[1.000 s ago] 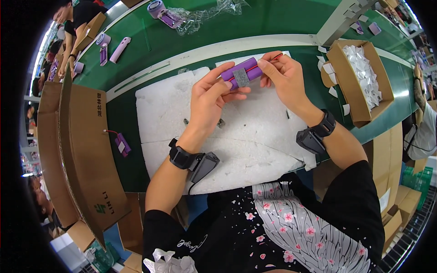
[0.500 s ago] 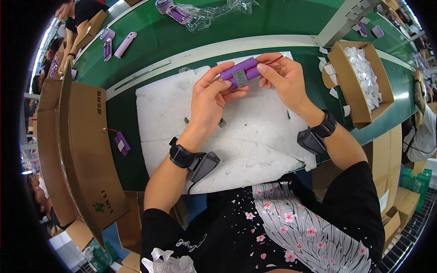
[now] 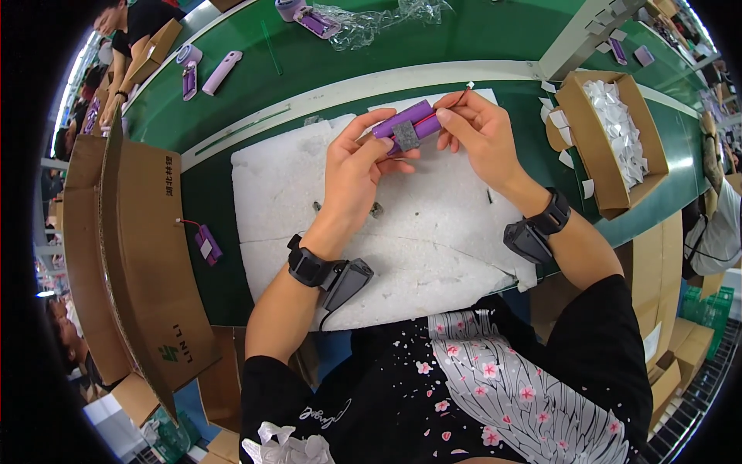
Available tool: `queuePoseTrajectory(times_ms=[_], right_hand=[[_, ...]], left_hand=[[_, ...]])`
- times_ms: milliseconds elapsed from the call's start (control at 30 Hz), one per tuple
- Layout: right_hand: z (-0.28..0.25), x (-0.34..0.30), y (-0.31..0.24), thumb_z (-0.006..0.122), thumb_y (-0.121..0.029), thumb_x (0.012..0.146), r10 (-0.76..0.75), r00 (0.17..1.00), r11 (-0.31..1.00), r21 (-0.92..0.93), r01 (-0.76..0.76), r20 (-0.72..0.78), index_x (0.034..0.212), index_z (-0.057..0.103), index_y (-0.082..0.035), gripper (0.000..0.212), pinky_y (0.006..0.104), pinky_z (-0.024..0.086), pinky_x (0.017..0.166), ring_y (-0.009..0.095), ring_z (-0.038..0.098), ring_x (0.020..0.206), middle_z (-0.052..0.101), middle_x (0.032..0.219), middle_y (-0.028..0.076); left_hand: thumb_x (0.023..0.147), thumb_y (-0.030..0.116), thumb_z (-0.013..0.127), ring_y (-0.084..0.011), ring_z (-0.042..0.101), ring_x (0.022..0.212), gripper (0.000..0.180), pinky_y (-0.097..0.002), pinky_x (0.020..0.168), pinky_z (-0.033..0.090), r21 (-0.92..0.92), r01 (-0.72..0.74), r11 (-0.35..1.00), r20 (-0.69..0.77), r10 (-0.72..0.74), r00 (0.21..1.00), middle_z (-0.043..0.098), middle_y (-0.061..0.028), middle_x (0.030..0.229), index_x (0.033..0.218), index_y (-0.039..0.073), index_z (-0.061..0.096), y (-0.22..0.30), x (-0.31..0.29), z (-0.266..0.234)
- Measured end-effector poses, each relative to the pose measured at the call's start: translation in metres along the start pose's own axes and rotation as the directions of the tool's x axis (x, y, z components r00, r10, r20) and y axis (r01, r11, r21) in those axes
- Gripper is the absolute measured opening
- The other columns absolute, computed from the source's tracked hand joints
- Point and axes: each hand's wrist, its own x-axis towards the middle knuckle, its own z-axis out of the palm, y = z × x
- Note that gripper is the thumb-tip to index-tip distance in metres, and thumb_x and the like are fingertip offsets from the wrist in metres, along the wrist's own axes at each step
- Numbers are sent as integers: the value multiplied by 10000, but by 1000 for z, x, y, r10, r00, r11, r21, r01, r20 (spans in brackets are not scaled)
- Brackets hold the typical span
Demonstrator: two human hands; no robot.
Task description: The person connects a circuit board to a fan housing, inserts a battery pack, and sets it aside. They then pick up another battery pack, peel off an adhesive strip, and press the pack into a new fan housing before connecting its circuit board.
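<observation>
Between my two hands, above the far part of a white foam board [image 3: 309, 182], is a purple battery pack [image 3: 403, 117] of joined cylinders. A grey foam pad [image 3: 406, 134] lies across its middle, and a red and black lead with a white connector [image 3: 470, 84] runs off its right end. My left hand [image 3: 357, 155] is closed on the left end, thumb on top near the pad. My right hand [image 3: 481, 139] pinches the right end by the wires. Some of the fingers behind the pack are hidden. Another purple battery pack [image 3: 207, 244] with a white label lies left of the board.
An open cardboard box [image 3: 147, 255] stands at the left. At the right, a smaller box [image 3: 610, 143] holds many white pieces. Beyond the pale rail [image 3: 309, 100], the green belt [image 3: 255, 46] carries purple device parts and clear plastic wrap. A co-worker [image 3: 139, 31] sits far left.
The purple parts and plastic wrap on the far belt have shifted right. The lead's white connector now shows above my right hand. My hands and the battery pack have barely moved.
</observation>
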Motion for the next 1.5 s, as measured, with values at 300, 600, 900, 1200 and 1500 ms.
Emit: queuePoseTrajectory(times_ms=[300,600,900,1200,1500], right_hand=[[0,-1,-1,565,-124,898,1,1000,1000,-9,-1,-12,1002,613,20,184,198,410,535,78,572,625,636,777,53],[0,-1,3,602,-148,876,21,999,998,-59,-18,41,1087,647,-4,259,192,402,543,64,564,643,644,759,45],[-1,-2,-1,591,-154,885,72,997,986,-156,-65,40,1105,648,-31,259,189,402,551,53,530,629,616,716,16],[2,-2,2,565,-115,884,32,999,996,-89,-31,10,1032,656,-2,207,194,410,539,63,559,632,630,752,24],[1,-1,0,546,-80,878,35,999,999,-9,-35,27,1007,616,10,172,192,410,559,70,560,623,630,778,43]], left_hand=[[840,-10,435,-256,655,803,358,-320,693,562,6,10,1000,-14,-10,1000,597,-211,1024,1195,-35,479,1,-2,1],[851,-23,423,-276,657,835,357,-323,746,567,-44,-22,999,-64,20,998,596,-210,1033,1203,-43,479,-2,2,-2],[860,-9,442,-259,660,841,355,-314,709,568,21,-27,999,-74,29,997,602,-191,1032,1211,-27,489,-1,0,1],[845,-11,438,-210,652,754,333,-288,602,537,101,-14,995,-44,19,999,608,-163,989,1169,-7,517,1,-3,-2],[813,-17,443,-199,637,709,330,-271,569,498,116,-35,993,7,34,999,605,-149,991,1131,-7,529,2,-2,-3]])
